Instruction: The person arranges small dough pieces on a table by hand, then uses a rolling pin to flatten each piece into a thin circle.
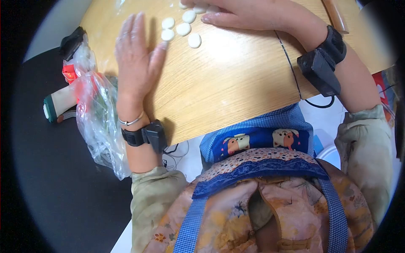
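Observation:
Several small, pale, flattened dough rounds [183,29] lie on the wooden table at the top of the view. Just left of them, my left hand [136,59] is held over the wood with its fingers stretched out and a floury look on the skin; it holds nothing. My right hand [240,13] reaches in from the right, flat and palm down, over the upper dough rounds [200,8]. Its thumb is extended, while the other fingertips are partly cut off by the top edge. Whether the right palm presses on a round is hidden.
A wooden rolling pin [336,17] lies at the upper right of the table [202,92]. Left of the table, a clear plastic bag [99,122] and a green-ended roll [59,103] rest on a black surface [55,181]. A black cable [320,105] hangs near the table edge.

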Action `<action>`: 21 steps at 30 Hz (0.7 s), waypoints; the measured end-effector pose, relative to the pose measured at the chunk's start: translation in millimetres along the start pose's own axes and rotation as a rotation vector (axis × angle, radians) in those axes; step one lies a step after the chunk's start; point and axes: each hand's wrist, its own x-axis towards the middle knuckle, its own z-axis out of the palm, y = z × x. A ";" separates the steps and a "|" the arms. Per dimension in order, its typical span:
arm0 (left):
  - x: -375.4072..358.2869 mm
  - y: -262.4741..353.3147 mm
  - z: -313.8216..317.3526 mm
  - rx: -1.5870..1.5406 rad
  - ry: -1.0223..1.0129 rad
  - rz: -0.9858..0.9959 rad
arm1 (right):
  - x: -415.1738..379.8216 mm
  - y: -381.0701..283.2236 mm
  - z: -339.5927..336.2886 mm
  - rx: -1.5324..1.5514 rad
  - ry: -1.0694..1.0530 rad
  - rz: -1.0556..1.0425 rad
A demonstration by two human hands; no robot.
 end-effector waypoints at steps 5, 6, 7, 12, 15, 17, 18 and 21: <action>4.6 -1.2 -19.7 -0.041 0.080 0.005 | 1.2 -0.6 0.1 0.002 0.000 -0.004; 6.1 7.2 -19.9 -0.153 0.096 -0.038 | 1.0 0.2 1.5 -0.024 0.025 -0.027; 8.2 13.7 -16.5 -0.266 0.109 -0.082 | 1.0 0.2 2.2 -0.036 0.035 -0.029; 12.0 28.8 -7.2 -0.219 0.080 -0.089 | 0.8 -1.6 -1.4 -0.021 0.011 -0.005; 8.0 34.5 -14.1 -0.328 -0.007 -0.155 | 0.4 -1.9 -0.3 -0.003 0.004 -0.005; 7.5 39.8 -24.6 -0.353 -0.091 -0.130 | 0.8 -0.8 1.1 -0.006 0.012 -0.017; 7.0 41.2 -27.5 -0.375 -0.173 -0.102 | 1.3 -0.5 1.4 -0.015 0.031 -0.030; 4.4 40.3 -24.7 -0.485 -0.054 -0.147 | 0.9 -0.6 1.8 -0.010 0.032 -0.027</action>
